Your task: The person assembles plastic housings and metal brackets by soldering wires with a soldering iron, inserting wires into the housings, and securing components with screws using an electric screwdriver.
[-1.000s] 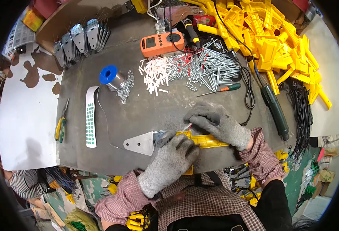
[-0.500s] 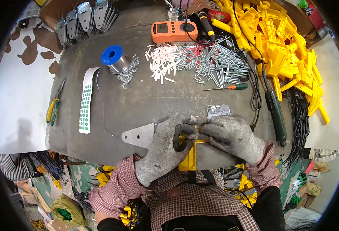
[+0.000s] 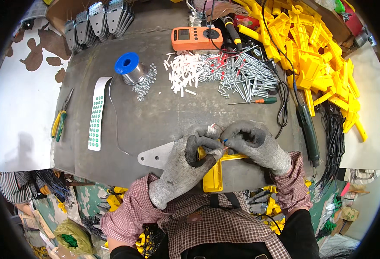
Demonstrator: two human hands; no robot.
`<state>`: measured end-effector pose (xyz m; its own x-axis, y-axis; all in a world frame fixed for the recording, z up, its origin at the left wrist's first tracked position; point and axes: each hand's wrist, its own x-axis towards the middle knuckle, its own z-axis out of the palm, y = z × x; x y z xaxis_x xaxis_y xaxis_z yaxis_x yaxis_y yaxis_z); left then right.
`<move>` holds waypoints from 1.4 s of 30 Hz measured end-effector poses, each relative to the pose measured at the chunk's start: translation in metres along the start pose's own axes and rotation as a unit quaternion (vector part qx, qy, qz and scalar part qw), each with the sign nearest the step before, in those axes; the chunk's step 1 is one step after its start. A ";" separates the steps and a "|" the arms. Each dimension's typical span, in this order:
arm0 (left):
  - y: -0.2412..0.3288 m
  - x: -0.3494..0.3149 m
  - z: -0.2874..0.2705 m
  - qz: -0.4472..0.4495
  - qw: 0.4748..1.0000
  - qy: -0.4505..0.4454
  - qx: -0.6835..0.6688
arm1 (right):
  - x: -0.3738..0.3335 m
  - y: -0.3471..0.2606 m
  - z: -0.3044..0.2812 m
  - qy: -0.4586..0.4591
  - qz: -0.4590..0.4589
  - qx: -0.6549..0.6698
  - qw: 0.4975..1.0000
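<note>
Both my hands wear grey gloves and meet above a yellow plastic housing near the table's front edge. My left hand is closed in a pinch over the housing; its fingers hide what they hold. Close against its fingertips, my right hand pinches thin wires, with bits of blue and reddish colour showing between the hands. Their ends are too small to make out. A flat grey metal plate with holes sticks out to the left from beneath my left hand.
Behind my hands lie screws, white sleeves and a solder spool. An orange meter stands farther back. Yellow parts, a soldering iron and a screwdriver are at right. Pliers and a sticker strip lie left.
My right hand has lifted and curled its fingers more, moving slightly left and away from me. More of the yellow housing shows beneath it. The left hand stays nearly in place.
</note>
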<state>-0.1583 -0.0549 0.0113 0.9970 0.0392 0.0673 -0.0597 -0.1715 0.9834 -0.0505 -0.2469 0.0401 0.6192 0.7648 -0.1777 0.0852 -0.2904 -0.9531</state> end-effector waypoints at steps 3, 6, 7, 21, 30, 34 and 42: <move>0.000 0.001 0.002 0.008 1.000 0.005 -0.010 | -0.002 0.000 -0.002 0.007 0.029 0.006 1.000; -0.007 -0.002 0.005 -0.065 0.998 -0.002 -0.012 | -0.005 0.006 -0.003 0.013 -0.009 -0.019 1.000; -0.003 0.000 0.005 -0.066 0.998 -0.001 -0.011 | -0.006 0.009 -0.003 0.014 -0.036 -0.041 0.998; 0.008 0.003 -0.003 0.345 0.791 -0.019 0.506 | -0.005 0.005 0.006 0.067 -0.137 -0.164 0.975; 0.010 0.006 -0.003 -0.050 0.981 -0.035 -0.186 | 0.000 0.011 0.013 0.053 -0.228 -0.175 0.956; 0.008 0.004 -0.005 0.263 0.904 -0.006 0.338 | -0.002 0.018 0.014 0.040 -0.107 -0.104 0.988; 0.007 0.000 0.009 0.118 0.992 0.032 0.040 | -0.005 0.002 0.015 0.071 -0.181 -0.197 0.961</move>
<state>-0.1579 -0.0648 0.0167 0.9504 0.0506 0.3069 -0.2840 -0.2613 0.9225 -0.0649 -0.2424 0.0350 0.5915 0.7782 0.2111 0.5871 -0.2361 -0.7744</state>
